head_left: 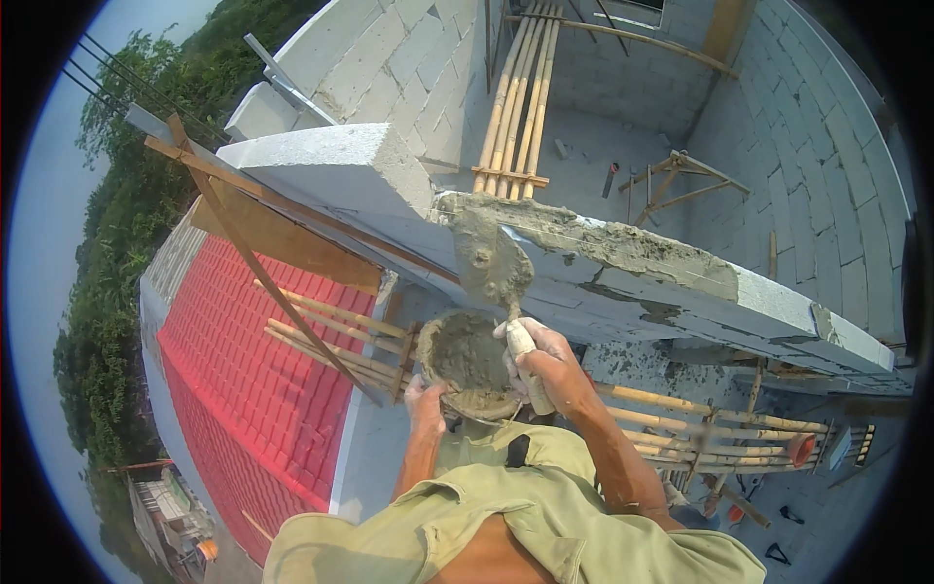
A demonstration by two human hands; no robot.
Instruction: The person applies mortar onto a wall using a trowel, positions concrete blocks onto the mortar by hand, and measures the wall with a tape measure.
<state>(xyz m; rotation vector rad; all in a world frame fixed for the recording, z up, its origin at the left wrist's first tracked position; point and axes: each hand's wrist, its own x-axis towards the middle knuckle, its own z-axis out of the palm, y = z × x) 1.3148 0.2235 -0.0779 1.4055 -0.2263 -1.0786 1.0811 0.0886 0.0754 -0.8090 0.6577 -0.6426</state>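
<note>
My right hand [547,362] is closed around the pale handle of a trowel [508,251], whose blade is coated with wet grey mortar. The blade is over the top of the block wall [623,282], at the edge of a light grey block [360,165] standing on it. A rough mortar layer [642,243] runs along the wall top to the right of the blade. Below the trowel, my left hand [425,401] grips the left rim of a round bucket [435,331] with mortar inside. Its fingers are partly hidden under the rim.
Bamboo scaffold poles [671,423] run beside me at right, and more bamboo poles [331,336] lie at left. Beyond the wall, a bamboo walkway [516,107] spans a room far below. A wooden brace [258,263] leans at left, above a red tiled roof [263,360].
</note>
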